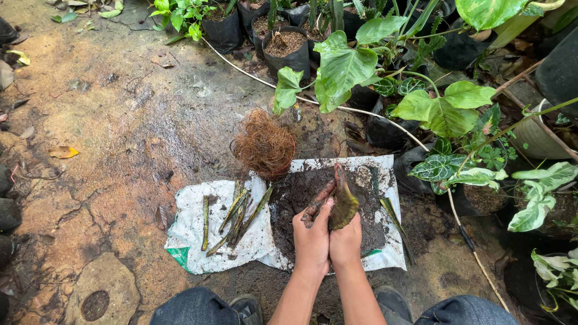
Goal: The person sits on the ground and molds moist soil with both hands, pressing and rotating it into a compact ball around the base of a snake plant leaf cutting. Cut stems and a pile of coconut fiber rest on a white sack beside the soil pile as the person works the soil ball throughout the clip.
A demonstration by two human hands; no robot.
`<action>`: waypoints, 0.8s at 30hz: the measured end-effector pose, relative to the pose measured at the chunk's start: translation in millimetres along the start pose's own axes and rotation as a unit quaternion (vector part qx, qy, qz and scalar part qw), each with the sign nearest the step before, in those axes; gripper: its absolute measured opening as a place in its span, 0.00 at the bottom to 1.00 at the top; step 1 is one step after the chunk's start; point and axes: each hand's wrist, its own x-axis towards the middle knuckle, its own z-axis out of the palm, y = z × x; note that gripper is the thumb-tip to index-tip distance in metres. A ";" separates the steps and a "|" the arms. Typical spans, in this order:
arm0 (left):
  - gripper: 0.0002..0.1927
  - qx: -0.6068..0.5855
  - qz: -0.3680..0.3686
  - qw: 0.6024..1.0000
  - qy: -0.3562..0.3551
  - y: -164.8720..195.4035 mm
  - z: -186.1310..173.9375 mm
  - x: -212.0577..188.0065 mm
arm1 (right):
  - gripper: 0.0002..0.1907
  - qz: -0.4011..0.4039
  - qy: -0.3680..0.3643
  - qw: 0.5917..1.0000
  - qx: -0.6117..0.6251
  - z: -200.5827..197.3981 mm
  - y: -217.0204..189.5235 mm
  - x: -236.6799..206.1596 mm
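My left hand (311,238) and my right hand (345,239) are pressed side by side over a heap of dark soil (301,195) on a white plastic sack (192,235) spread on the ground. The left hand grips a muddy brown root piece (318,201). In the right hand is a soil-smeared green cutting (344,201) that points away from me. Several green stem cuttings (238,216) lie in a loose bundle on the sack to the left of the soil. A pot stuffed with brown coconut fibre (264,144) stands at the sack's far edge.
Black nursery pots (286,48) and broad-leaved green and variegated plants (445,108) crowd the far and right sides. A thin white hose (373,117) runs across the wet, mossy ground (120,132). My knees and shoes (247,307) frame the bottom edge. Stones line the left.
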 end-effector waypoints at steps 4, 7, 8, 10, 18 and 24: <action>0.17 0.022 -0.003 1.000 -0.010 2.1 0.0 1.3 | 0.25 -0.013 0.018 1.000 -0.016 13.1 -16.5 -1.2; 0.24 0.048 -0.024 0.997 -0.046 8.5 -1.4 1.7 | 0.27 0.028 0.029 0.998 0.046 20.7 -33.4 4.1; 0.26 0.054 -0.039 0.996 -0.052 11.0 -2.2 3.0 | 0.27 0.065 0.040 0.990 0.120 20.4 -39.3 9.3; 0.26 0.157 0.010 0.987 -0.045 12.9 -3.9 2.8 | 0.28 0.108 0.054 0.972 0.202 19.6 -44.8 14.4; 0.19 0.329 0.159 0.931 0.015 -12.3 -3.7 -3.8 | 0.32 0.118 0.065 0.979 0.152 -0.2 -27.5 24.5; 0.21 0.365 0.056 0.929 -0.020 -18.9 -3.8 -8.4 | 0.41 0.150 0.125 0.980 0.045 0.0 -37.5 19.3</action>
